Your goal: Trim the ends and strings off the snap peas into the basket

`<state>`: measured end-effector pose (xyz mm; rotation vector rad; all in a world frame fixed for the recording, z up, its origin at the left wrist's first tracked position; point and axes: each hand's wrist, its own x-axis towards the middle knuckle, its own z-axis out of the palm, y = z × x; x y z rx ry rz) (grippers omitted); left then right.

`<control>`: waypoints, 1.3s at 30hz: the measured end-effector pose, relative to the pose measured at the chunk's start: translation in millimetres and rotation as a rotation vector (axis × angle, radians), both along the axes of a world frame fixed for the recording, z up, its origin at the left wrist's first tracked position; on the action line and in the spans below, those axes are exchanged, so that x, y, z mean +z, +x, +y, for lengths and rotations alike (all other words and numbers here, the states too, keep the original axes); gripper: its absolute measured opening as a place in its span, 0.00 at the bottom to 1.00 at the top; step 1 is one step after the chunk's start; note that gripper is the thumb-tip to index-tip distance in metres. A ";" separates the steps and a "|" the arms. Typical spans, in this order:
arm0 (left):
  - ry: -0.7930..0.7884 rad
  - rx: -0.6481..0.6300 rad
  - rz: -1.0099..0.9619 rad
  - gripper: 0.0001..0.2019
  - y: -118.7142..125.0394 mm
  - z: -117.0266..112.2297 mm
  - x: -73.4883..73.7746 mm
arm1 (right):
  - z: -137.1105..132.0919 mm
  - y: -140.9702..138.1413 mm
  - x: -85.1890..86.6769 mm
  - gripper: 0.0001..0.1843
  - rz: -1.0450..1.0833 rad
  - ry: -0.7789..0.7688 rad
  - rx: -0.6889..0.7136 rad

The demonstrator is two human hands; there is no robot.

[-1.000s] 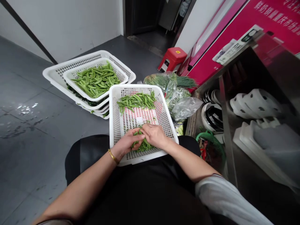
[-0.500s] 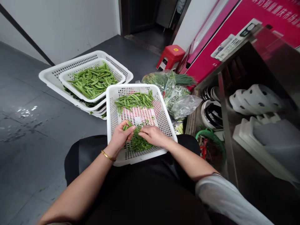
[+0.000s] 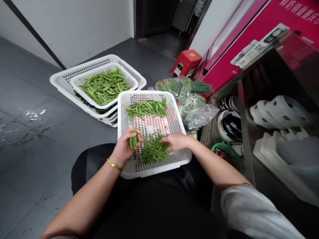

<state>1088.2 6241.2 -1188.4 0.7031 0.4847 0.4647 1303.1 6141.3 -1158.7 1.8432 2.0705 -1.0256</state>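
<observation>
A white perforated basket (image 3: 159,170) rests on my lap. My left hand (image 3: 123,146), over its left side, is closed around several green pea pods (image 3: 133,139). My right hand (image 3: 177,142) has its fingers drawn together at the right edge of a heap of thin green trimmings (image 3: 154,151); anything between the fingertips is hidden. A loose pile of pea pods (image 3: 147,108) lies against the far side of the same basket, apart from the trimmings.
Stacked white baskets (image 3: 59,81) stand ahead on the left, the top one holding broader green pods (image 3: 104,86). Plastic bags of greens (image 3: 196,111) lie beyond my basket. A red stool (image 3: 188,61), a green basket (image 3: 228,154) and a metal shelf with white containers (image 3: 276,111) are on the right.
My hands have moved apart. The left has turned and wraps the pods in its palm; the right has shifted right to the edge of the trimmings. The view has swung slightly left.
</observation>
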 end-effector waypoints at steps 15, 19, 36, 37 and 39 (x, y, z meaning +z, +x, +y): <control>0.096 0.083 0.307 0.14 8.0 7.8 -12.9 | 109.6 -28.3 -78.4 0.12 -0.151 0.299 -0.394; 0.320 0.049 0.409 0.13 9.3 1.9 -17.1 | 42.1 -41.0 -40.1 0.08 0.274 0.347 -0.303; 0.058 -0.559 0.101 0.12 -3.5 -13.6 -7.5 | -14.0 -52.2 9.3 0.05 0.528 0.590 -0.224; 0.057 -0.592 0.113 0.12 -3.9 -12.7 -7.4 | -15.8 -50.7 10.9 0.05 0.526 0.569 -0.187; 0.055 -0.644 0.135 0.12 -4.7 -11.2 -7.4 | -19.0 -48.0 14.1 0.08 0.517 0.519 -0.107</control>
